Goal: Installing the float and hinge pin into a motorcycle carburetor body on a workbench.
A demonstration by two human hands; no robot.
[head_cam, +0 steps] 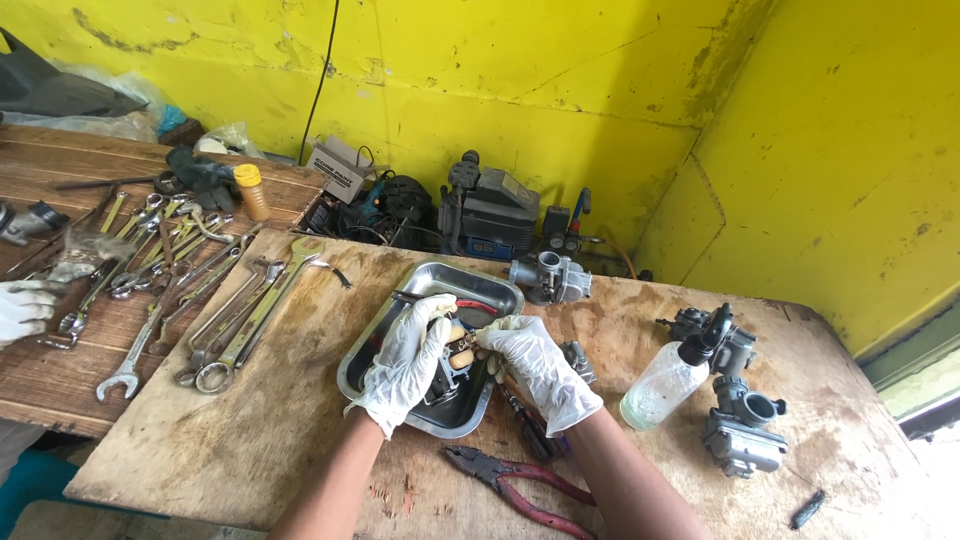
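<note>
Plywood worktop [250, 440] against a yellow wall, steel tray [400, 330] as landmark at centre. Nearest the camera, just below the tray: red-handled pliers [520, 480], a second dark plier-like tool [530, 425] at the tray's lower right corner.

Over the tray: both hands gloved in white. Left hand [405, 365] wraps the left side of a small carburetor body [450, 370], fingers closed on it. Right hand [535, 365] comes in from the right, fingertips pinched together at the top of the same part, on a small pale piece; too small to identify. Part sits between the two hands, low in the tray's near half, long axis roughly upright. Both hands equally close, both touching.

Right of the tray: clear spray bottle [665, 385], then two more carburetors [740, 420]. Behind the tray: another carburetor [550, 278]. Left of it: row of spanners [220, 320], and another person's gloved hand [25, 310] at the edge. Far behind: small compressor [490, 215] by the wall.
</note>
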